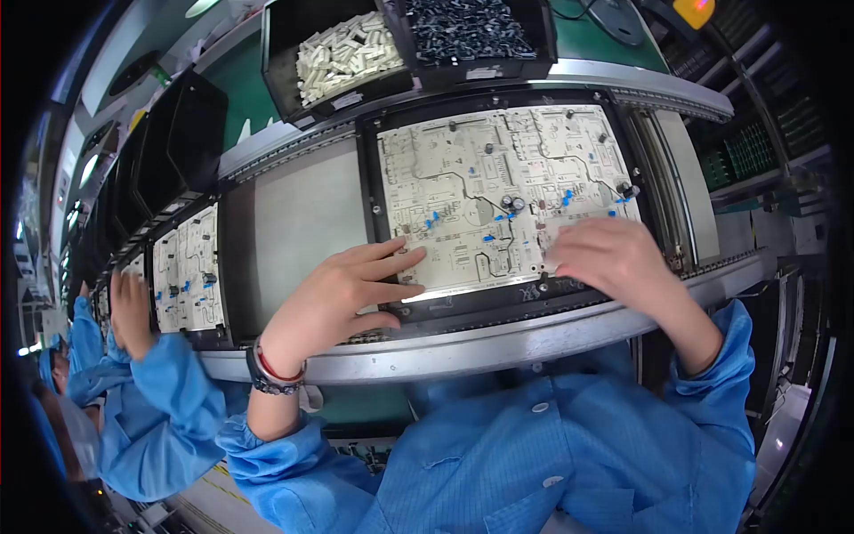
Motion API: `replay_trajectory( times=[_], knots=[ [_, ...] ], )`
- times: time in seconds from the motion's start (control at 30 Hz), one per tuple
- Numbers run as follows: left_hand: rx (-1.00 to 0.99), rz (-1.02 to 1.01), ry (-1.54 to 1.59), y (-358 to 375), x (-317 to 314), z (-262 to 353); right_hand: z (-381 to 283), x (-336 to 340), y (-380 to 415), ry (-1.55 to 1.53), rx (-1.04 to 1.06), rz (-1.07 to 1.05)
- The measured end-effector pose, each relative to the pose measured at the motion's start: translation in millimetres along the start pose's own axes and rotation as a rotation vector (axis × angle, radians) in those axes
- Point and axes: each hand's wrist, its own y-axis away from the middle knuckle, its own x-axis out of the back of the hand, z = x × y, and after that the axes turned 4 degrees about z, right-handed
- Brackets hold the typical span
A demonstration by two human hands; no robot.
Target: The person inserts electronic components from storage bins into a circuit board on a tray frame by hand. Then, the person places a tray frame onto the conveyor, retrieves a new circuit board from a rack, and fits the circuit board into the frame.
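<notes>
A pale circuit board panel (445, 165) with blue and black parts on it lies in a black frame (369, 178) before me. My left hand (342, 289) is open, its spread fingertips over the panel's lower left edge and its thumb near the rail. Over the panel's lower right part, my right hand (614, 258) is bent downward with its fingers drawn together. They are slightly blurred, and whatever they may hold is hidden. Round black capacitors (513, 204) stand on the panel between the hands.
Behind the frame are a bin of white parts (351, 58) and a bin of dark parts (471, 31). A metal rail (445, 343) runs along the near side. At left, a co-worker's hand (132, 311) is near another board (189, 267), beside black bins (182, 133).
</notes>
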Motion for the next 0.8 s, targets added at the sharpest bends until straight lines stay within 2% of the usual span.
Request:
replay_trajectory(
  times=[0.13,0.17,0.23,0.3,0.37,0.43,0.5,0.53,0.57,0.6,0.63,0.7,0.73,0.8],
  knots=[
    [-0.048,-0.009,-0.100,-12,9,2,16,49,14,-0.014,-0.179,0.089],
    [-0.056,-0.016,-0.173,-14,8,2,21,59,23,0.011,-0.200,0.084],
    [-0.117,0.028,-0.192,-19,7,0,30,72,39,-0.144,-0.310,-0.023],
    [-0.091,-0.065,-0.283,-24,9,3,34,75,53,-0.162,-0.312,-0.092],
    [-0.104,-0.060,-0.292,-28,10,1,34,74,56,-0.186,-0.313,-0.211],
    [-0.064,-0.127,-0.243,-30,16,5,36,75,59,-0.219,-0.281,-0.229],
    [0.029,-0.058,-0.169,-21,9,-3,29,70,47,0.024,-0.275,-0.212],
    [0.075,-0.088,-0.136,-20,12,-6,26,65,44,0.071,-0.250,-0.161],
    [0.107,-0.043,-0.070,-21,19,-9,24,57,42,0.110,-0.224,-0.103],
    [0.116,0.112,-0.062,-26,21,-11,19,51,43,0.121,-0.233,-0.055],
    [0.087,0.351,-0.078,-33,18,-20,14,46,44,0.148,-0.265,-0.013],
    [0.078,0.615,-0.222,-49,12,-55,16,40,44,0.119,-0.305,0.082],
    [0.065,0.741,-0.300,-55,6,-72,15,39,42,0.127,-0.308,0.056],
    [0.124,0.771,-0.361,-64,-11,-94,9,43,32,0.146,-0.288,0.025]
  ],
)
